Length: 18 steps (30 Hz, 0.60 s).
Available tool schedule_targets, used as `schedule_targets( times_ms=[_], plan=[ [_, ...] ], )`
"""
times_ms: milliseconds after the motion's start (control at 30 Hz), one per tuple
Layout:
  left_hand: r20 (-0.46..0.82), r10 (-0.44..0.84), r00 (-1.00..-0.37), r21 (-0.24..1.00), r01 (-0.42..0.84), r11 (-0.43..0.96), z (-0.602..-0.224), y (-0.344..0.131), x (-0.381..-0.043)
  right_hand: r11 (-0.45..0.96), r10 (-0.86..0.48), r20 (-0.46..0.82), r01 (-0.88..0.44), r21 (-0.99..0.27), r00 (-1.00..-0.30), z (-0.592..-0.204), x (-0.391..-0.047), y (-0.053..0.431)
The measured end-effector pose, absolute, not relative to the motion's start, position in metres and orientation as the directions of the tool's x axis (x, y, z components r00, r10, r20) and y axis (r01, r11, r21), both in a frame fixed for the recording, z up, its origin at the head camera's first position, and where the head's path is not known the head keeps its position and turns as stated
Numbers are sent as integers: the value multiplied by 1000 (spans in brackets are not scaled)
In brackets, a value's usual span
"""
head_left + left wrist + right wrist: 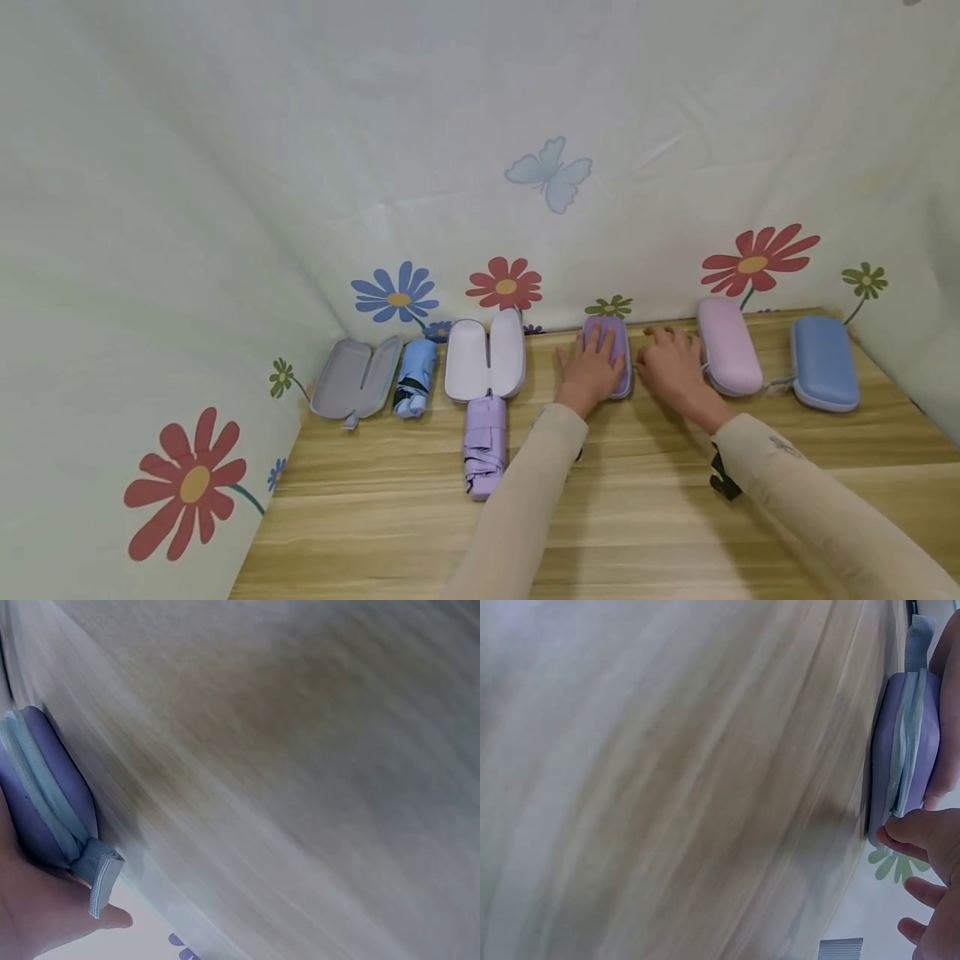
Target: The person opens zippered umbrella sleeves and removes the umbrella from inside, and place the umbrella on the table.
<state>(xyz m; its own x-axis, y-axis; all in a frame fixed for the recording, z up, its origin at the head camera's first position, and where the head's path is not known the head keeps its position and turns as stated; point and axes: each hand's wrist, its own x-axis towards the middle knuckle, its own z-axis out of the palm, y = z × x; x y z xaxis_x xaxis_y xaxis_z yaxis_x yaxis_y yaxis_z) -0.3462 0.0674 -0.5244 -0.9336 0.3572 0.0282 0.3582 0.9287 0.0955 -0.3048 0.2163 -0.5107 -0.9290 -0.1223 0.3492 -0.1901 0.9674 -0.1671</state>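
A purple zip-up case [620,379] lies at the back of the wooden table. My left hand [591,367] rests over it with the fingers straight along the lid. In the left wrist view, the case's zipper band [45,784] and grey fabric tab [97,870] show beside that hand's thumb. My right hand [671,371] is at the case's right side. Thumb and index finger meet at the zipper end [901,799] in the right wrist view, pinching the zipper pull, which the fingertips mostly cover. Its other fingers are partly bent.
A pink case [729,346] and a blue case [825,362] lie closed to the right. Leftward are an open white-lined case [467,362], an open grey case [341,379], a folded blue umbrella [415,375] and a folded purple umbrella [485,442]. A flowered curtain [637,242] stands behind.
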Motion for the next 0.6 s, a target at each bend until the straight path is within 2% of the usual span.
schedule_targets(
  times_ms=[233, 600],
  plan=[
    [24, 366, -930, 85, 367, 926, -526, 66, -348, 964, -124, 341, -194, -182, -932, -510, -312, 214],
    [10, 389, -921, 66, 389, 919, -526, 64, -348, 964, -57, 326, -137, -229, -944, -514, -324, 218]
  ],
)
